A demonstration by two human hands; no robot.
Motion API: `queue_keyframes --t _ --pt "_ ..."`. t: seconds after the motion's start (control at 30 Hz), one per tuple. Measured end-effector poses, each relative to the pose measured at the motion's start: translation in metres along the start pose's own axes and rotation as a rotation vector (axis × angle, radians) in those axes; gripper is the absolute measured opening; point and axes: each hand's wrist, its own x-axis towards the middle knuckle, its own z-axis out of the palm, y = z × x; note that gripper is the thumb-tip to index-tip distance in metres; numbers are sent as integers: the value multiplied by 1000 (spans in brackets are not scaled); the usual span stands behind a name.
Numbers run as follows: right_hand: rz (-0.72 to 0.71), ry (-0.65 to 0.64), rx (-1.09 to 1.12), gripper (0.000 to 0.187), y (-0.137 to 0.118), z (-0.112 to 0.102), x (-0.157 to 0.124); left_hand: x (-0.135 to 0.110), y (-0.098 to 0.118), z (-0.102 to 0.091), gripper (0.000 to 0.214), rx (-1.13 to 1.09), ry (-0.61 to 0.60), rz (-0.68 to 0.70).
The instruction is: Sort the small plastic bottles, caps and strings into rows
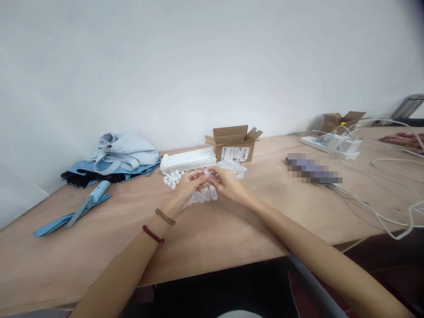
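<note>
My left hand and my right hand meet over the table, fingers closed around a small translucent plastic bottle. The left fingertips pinch one end of it; whether a cap is there is too small to tell. The right fingers hold its body. Just below my hands several similar bottles lie side by side in a row. A pile of small white caps sits left of my left hand. More loose translucent bottles are heaped beyond my right hand.
Behind the caps lies a stack of flat white boxes or trays, beside an open cardboard box. A folded blue umbrella and light blue cloth bag are at left. At right are a blurred-out device, power strip and white cables.
</note>
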Motion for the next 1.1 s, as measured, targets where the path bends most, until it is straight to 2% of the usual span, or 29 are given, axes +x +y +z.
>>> queue_keyframes --t 0.17,0.27,0.53,0.67,0.77,0.83,0.97,1.1 --pt "69 -10 83 21 -7 -1 0 -2 0 2 31 -70 1 14" --pt "79 -22 58 20 -7 -1 0 -2 -1 3 33 -50 38 18" --pt "-76 -25 -173 17 3 1 -2 0 -7 4 31 186 91 143" --pt "-106 -43 -165 19 -2 -3 -2 0 -8 5 33 256 126 186" --pt "3 -33 -23 19 -6 -4 1 -2 -6 6 33 265 125 203" --pt "121 -29 163 20 -7 -5 3 -4 -3 7 28 316 154 248" --pt "343 -104 614 21 -10 -10 5 -9 0 10 19 605 220 533" --pt "468 -171 786 19 -12 -15 5 -10 -3 9 39 871 80 799"
